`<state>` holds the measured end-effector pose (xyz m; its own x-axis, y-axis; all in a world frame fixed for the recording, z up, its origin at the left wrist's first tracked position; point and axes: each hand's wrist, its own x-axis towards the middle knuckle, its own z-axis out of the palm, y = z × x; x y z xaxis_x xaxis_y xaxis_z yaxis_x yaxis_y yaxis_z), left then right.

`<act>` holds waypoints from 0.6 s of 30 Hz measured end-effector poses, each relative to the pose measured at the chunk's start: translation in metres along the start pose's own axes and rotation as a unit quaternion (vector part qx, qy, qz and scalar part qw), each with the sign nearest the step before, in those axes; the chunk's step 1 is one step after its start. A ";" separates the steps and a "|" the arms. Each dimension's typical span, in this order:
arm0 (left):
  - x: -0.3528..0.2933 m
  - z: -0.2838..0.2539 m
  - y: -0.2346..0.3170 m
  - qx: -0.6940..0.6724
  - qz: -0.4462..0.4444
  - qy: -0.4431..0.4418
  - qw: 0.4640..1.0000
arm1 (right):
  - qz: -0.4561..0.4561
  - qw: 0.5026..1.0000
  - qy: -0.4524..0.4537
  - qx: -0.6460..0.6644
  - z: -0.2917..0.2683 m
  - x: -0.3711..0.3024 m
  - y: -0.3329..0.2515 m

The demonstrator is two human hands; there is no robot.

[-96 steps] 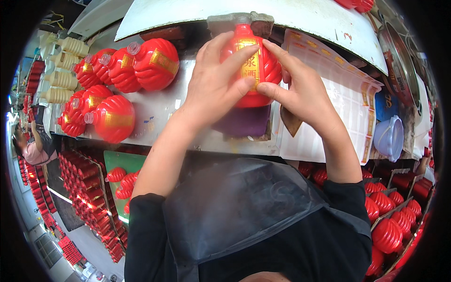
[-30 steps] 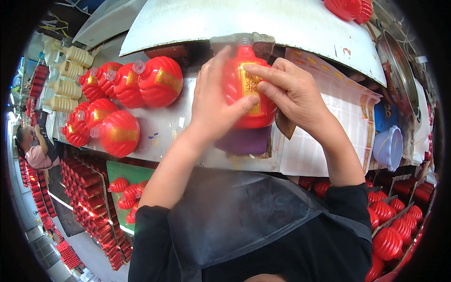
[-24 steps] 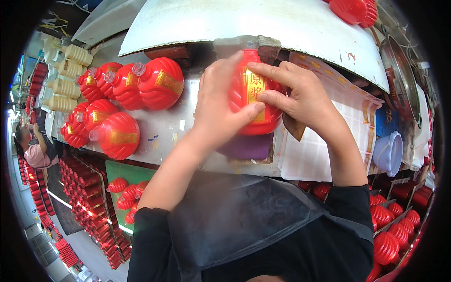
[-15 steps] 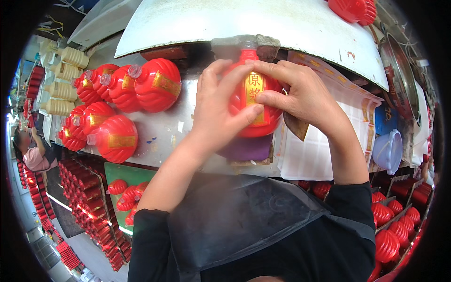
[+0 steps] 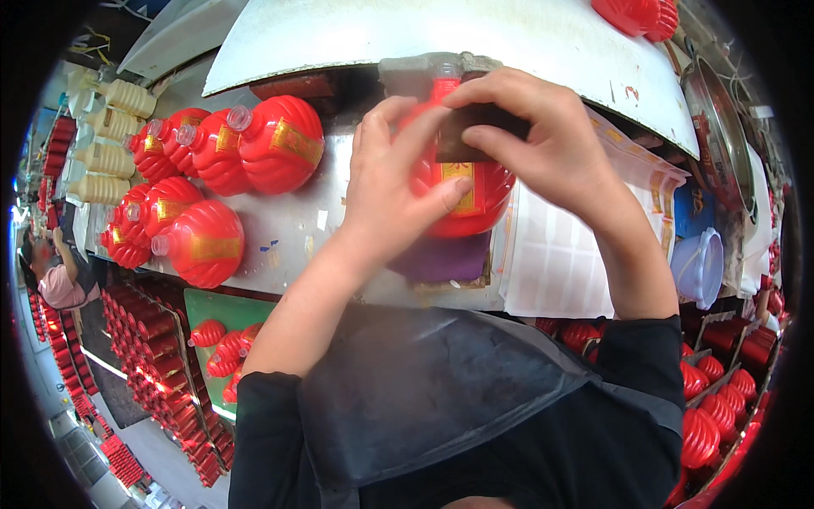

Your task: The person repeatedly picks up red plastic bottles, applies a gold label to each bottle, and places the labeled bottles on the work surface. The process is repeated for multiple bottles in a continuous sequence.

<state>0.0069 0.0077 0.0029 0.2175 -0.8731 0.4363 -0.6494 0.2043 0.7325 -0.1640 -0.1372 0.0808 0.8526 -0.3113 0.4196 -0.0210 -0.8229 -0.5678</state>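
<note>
A red plastic bottle (image 5: 487,212) with a ribbed body and clear neck lies in front of me, neck pointing away, on a purple cloth (image 5: 449,260). My left hand (image 5: 381,182) grips its left side, thumb pressed on the gold label (image 5: 466,191). My right hand (image 5: 560,140) pinches a dark, flat, scraper-like piece (image 5: 479,131) between thumb and fingers. That piece lies across the upper part of the label and hides it. A grey block (image 5: 407,72) is by the bottle's neck.
Several red bottles (image 5: 280,144) lie on the metal table to the left, with cream bottles (image 5: 110,123) beyond. White label sheets (image 5: 560,254) are at the right, near a lilac bucket (image 5: 699,267). A white board (image 5: 458,34) spans the far side. Crated red bottles (image 5: 699,437) sit lower right.
My right hand has raised the dark flat piece from beside the bottle and laid it across the label. My left hand keeps its hold; the view has shifted slightly.
</note>
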 end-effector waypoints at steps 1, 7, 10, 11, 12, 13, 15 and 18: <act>-0.001 0.000 -0.001 0.007 0.014 0.005 1.000 | -0.021 0.998 0.023 -0.045 0.005 -0.002 0.001; -0.007 -0.001 -0.007 -0.102 -0.037 0.009 0.994 | -0.152 0.970 0.074 -0.175 0.017 -0.031 -0.021; -0.007 -0.002 -0.012 -0.113 -0.014 0.011 0.993 | -0.249 0.954 0.091 -0.138 0.039 -0.056 -0.041; -0.007 -0.001 -0.013 -0.120 -0.010 0.014 0.993 | -0.244 0.960 0.057 -0.124 0.042 -0.063 -0.044; -0.008 0.000 -0.012 -0.128 -0.017 0.015 0.992 | -0.218 0.969 0.063 -0.100 0.043 -0.067 -0.043; -0.009 0.000 -0.011 -0.150 -0.028 0.014 0.988 | -0.200 0.974 0.075 -0.073 0.043 -0.068 -0.040; -0.012 0.000 -0.007 -0.195 -0.072 0.010 0.978 | -0.161 0.978 0.116 -0.062 0.038 -0.065 -0.031; -0.012 -0.002 -0.005 -0.190 -0.066 0.009 0.980 | -0.013 0.980 0.171 -0.105 0.031 -0.054 -0.024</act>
<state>0.0085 0.0179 -0.0050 0.2957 -0.8962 0.3307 -0.2972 0.2427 0.9234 -0.1939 -0.0857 0.0499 0.6308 -0.4003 0.6648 -0.1387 -0.9010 -0.4110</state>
